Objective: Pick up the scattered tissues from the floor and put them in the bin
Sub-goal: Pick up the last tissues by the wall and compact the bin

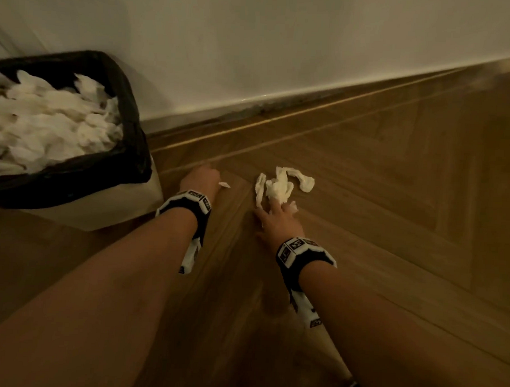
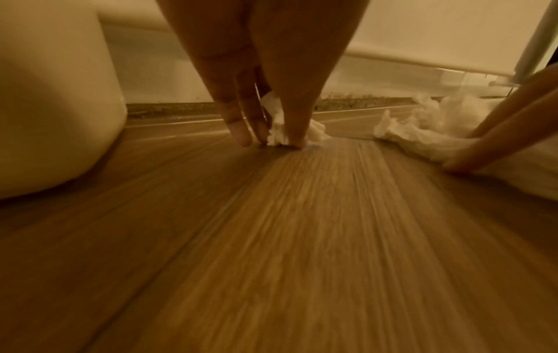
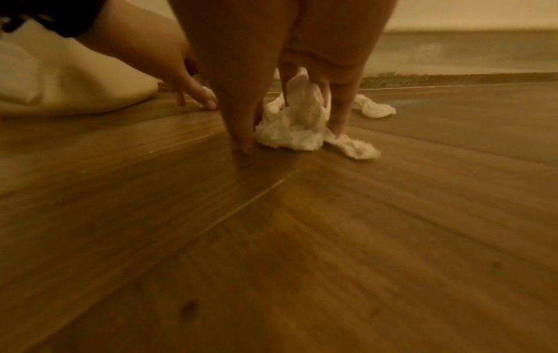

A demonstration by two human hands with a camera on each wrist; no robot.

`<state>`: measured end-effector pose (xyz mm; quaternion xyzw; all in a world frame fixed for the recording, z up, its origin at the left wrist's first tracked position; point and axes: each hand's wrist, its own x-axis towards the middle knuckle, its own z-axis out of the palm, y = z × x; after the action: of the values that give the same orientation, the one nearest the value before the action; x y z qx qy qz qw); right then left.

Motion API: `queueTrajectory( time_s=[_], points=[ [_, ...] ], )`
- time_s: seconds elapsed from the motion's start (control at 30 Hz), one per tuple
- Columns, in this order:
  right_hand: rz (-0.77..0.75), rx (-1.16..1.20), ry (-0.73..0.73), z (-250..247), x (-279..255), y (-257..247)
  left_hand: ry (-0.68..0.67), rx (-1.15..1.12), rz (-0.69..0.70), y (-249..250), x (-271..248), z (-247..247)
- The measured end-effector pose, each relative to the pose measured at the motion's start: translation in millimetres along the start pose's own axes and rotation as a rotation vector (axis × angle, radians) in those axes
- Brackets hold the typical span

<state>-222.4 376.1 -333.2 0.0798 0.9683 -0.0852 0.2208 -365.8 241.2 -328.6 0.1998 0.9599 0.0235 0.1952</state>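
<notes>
Two tissue lots lie on the floor near the wall edge. A small scrap point(image 2: 279, 129) is pinched in the left hand point(image 1: 200, 176), close beside the bin point(image 1: 129, 100). The larger wad point(image 1: 279, 185) sprawls just ahead of the right hand point(image 1: 276, 220), whose fingers point(image 3: 339, 112) curl into it. The bin stands to the left, so the left hand is nearer it.

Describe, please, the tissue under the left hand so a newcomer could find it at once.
Start at the black-lined bin by the wall. On the wood floor just right of it, the left hand pinches a small tissue scrap, far smaller than the crumpled pile beside it.
</notes>
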Motion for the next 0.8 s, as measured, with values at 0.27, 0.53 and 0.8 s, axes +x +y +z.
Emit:
queueTrajectory(
  time_s=[0.27, 0.53, 0.8],
  points=[
    [0.142, 0.491, 0.214, -10, -6, -5, 0.079, -0.250, 0.070, -7, -20, 7],
    [0.697, 1.421, 0.185, -35, -25, 20, 0.083, -0.332, 0.072, 0, -45, -10],
    [0.671, 1.779, 0.078, -62, -69, 14, 0.106, -0.376, 0.028, 12, -75, -41]
  ],
)
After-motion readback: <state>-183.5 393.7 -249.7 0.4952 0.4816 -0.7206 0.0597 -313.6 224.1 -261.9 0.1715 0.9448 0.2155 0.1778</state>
